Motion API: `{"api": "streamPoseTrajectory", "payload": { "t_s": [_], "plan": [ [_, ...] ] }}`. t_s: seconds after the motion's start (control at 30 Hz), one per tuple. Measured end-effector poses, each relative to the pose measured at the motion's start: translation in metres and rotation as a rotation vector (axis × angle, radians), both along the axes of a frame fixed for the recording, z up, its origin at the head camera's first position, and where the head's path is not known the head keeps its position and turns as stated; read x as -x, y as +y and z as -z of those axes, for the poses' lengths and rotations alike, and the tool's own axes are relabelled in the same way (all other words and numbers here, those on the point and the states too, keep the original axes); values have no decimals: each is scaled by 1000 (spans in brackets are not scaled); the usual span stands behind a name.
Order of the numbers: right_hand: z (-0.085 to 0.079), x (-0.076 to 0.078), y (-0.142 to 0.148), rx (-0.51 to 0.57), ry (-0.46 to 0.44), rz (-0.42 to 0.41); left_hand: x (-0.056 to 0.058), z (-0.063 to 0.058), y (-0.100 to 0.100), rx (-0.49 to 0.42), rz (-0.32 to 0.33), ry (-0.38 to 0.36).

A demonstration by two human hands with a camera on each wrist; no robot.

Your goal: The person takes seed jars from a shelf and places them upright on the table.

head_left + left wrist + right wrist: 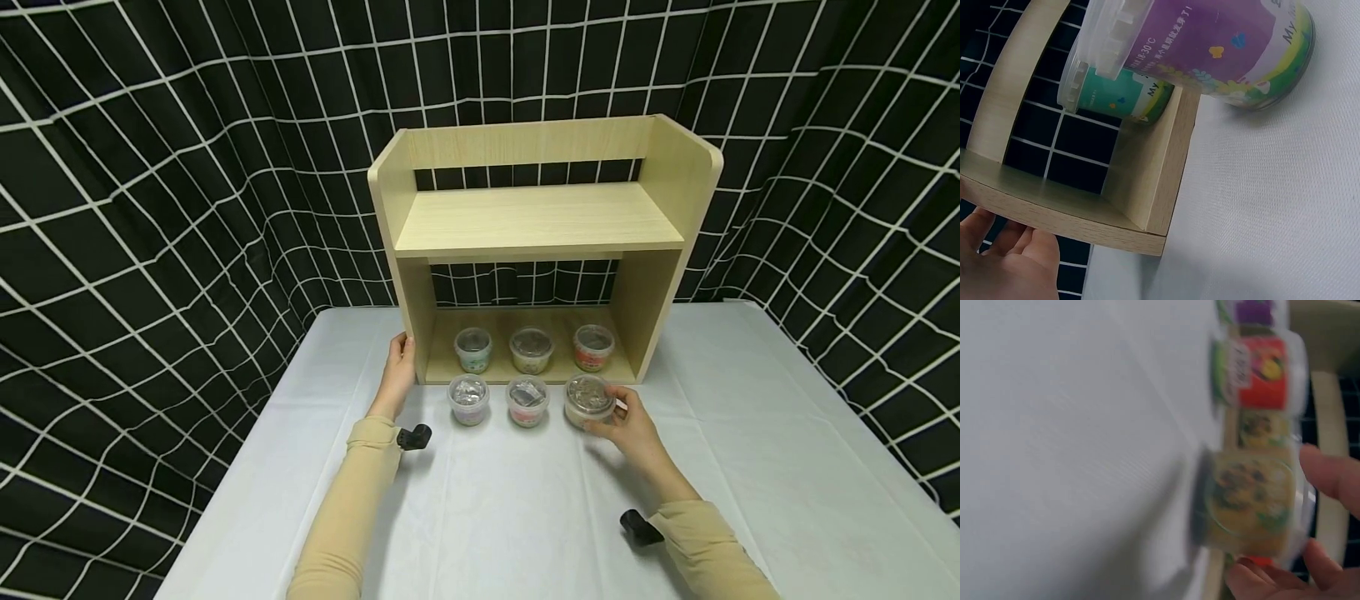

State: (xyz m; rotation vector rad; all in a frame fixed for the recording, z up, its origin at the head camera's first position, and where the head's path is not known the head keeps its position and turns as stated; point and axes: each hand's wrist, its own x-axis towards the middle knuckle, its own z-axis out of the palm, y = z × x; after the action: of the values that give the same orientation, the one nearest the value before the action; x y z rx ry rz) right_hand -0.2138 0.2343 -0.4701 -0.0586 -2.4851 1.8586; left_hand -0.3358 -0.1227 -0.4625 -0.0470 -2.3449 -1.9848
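Observation:
My right hand point(630, 429) grips a lidded plastic tub with a yellow label point(587, 403) around its lid, thumb on one side and fingers on the other. This tub is at the right end of a front row, and its lid looks blurred in the right wrist view. Beside it are a red-label tub point(1265, 372) and a purple-label tub point(1210, 47). My left hand point(397, 372) rests against the outer left side of the wooden shelf point(411, 321), its fingers point(1041, 250) partly hidden behind the panel edge.
Inside the shelf's lower level stand a green-label tub point(474, 354), another yellow-label tub point(531, 354) and another red one point(592, 350). The upper board point(536, 218) lies above them. A white cloth point(510, 517) covers the table, and a black gridded curtain point(187, 208) surrounds it.

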Motion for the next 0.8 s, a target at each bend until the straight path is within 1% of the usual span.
{"api": "streamPoseTrajectory", "payload": {
  "t_s": [0.13, 0.23, 0.47, 0.6, 0.8],
  "plan": [
    [-15, 2, 10, -36, 17, -33, 0, 0, 0, 0, 5, 4],
    [-27, 5, 17, -79, 15, -30, 0, 0, 0, -2, 6, 5],
    [-50, 13, 29, -97, 23, -25, 1, -1, 1, -5, 10, 12],
    [-61, 19, 31, -148, 18, -22, 1, -1, 1, -11, 9, 17],
    [-76, 31, 32, -223, 4, -41, 1, 0, 1, -14, 6, 9]
  ]
}}
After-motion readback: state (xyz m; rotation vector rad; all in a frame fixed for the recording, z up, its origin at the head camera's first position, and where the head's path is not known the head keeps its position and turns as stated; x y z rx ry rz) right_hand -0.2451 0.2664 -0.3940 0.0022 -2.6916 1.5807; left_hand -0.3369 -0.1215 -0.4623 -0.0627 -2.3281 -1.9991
